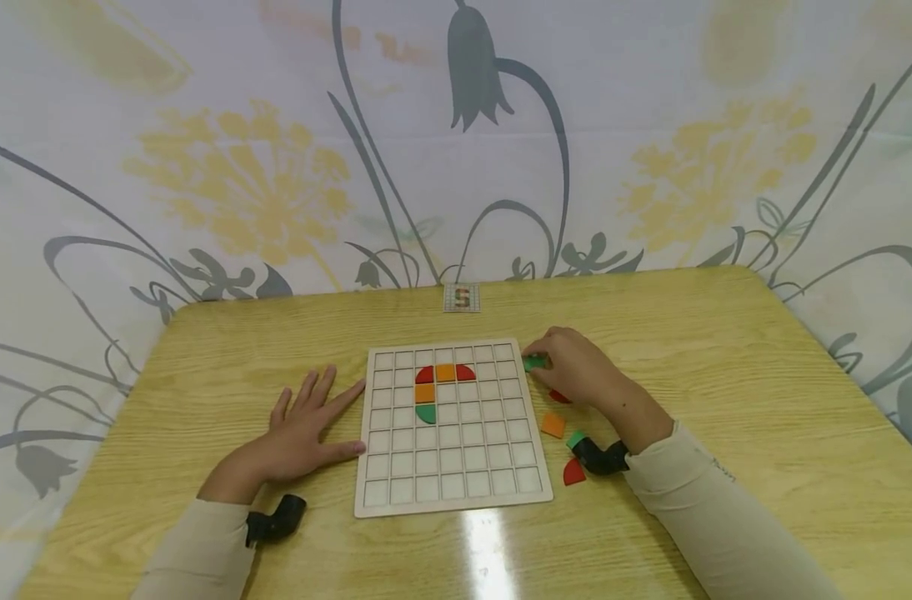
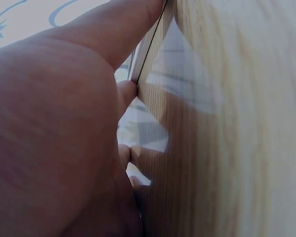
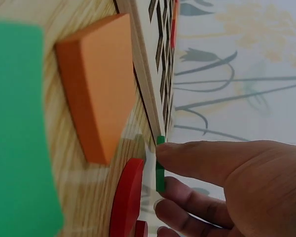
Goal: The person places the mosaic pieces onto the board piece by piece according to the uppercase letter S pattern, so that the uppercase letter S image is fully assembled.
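Observation:
Between thumb and fingertips my right hand [image 1: 576, 367] pinches a flat green piece [image 3: 160, 170], just off the right edge of the white grid board [image 1: 493, 458]. Spread flat on the table, my left hand [image 1: 298, 437] has its thumb and index fingertip at the board's left edge. In the board's cells lie a red quarter-round piece [image 1: 424, 375], an orange square [image 1: 445, 372], another red quarter-round [image 1: 465, 372], a second orange square [image 1: 424, 393] and a green quarter-round [image 1: 426, 413]. Most of a loose red piece [image 1: 558, 397] is hidden below my right hand.
Right of the board lie a loose orange square [image 1: 553, 425], a red quarter-round piece [image 1: 573, 472] and a green piece [image 1: 575, 438], partly covered by the black wrist camera [image 1: 600, 457]. A small pattern card [image 1: 462, 298] is at the table's back edge, before a flowered curtain [image 1: 276, 192].

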The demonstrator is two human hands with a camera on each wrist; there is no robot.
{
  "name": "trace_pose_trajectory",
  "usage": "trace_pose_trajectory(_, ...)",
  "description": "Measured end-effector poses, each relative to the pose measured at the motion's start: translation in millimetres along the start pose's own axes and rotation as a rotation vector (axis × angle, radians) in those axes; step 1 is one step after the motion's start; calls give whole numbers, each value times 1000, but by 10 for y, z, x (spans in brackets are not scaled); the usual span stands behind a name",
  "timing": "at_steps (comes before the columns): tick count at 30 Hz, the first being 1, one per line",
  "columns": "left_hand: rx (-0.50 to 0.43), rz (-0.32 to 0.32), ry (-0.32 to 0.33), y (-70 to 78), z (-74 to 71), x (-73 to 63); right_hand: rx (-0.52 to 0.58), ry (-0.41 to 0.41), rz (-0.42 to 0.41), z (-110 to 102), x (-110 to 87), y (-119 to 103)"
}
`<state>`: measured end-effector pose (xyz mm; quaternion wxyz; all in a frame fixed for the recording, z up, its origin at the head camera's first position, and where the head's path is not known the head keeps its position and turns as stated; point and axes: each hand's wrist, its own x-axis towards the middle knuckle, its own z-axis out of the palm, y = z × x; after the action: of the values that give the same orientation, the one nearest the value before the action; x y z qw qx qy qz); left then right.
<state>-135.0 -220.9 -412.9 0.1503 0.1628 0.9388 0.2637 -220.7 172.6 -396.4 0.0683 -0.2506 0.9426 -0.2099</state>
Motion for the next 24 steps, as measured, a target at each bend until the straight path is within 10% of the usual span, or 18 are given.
trace_pose_trajectory(24,-5,-3,-13,-24,5,4,131,102,-37,24,-29,-404)
